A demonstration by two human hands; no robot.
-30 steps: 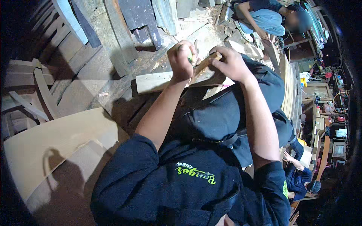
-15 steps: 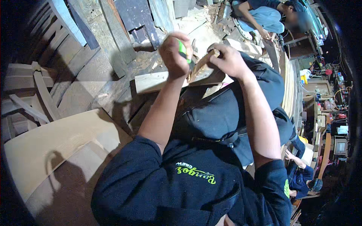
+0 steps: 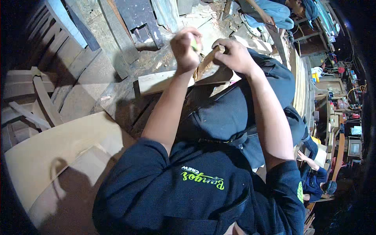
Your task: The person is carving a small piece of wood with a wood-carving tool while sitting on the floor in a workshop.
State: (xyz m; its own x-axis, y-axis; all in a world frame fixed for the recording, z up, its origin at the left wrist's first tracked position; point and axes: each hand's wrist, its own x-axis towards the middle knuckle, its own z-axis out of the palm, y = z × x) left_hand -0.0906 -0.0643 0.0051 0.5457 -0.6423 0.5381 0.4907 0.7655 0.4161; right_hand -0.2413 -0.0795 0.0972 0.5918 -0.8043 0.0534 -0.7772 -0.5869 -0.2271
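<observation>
My left hand point(image 3: 185, 51) is closed in a fist round the green handle point(image 3: 194, 44) of a hand tool. Its working end is hidden behind my wrist and fingers, so its kind does not show. Just right of it, my right hand point(image 3: 236, 57) pinches the upper end of a curved, rough-cut piece of wood point(image 3: 206, 67). That piece slants down to a pale wooden board point(image 3: 154, 83) lying across in front of my bent legs.
Planks point(image 3: 119, 39) and wood scraps cover the ground ahead. At lower left lies a large pale curved panel point(image 3: 58, 145). A person point(image 3: 270, 13) in blue trousers works at top right, beside a saw blade point(image 3: 279, 47). Another person point(image 3: 315, 182) sits at far right.
My left hand has moved up a little and turned, so less of the green handle shows. My right hand has shifted slightly left and up, still on the wood piece.
</observation>
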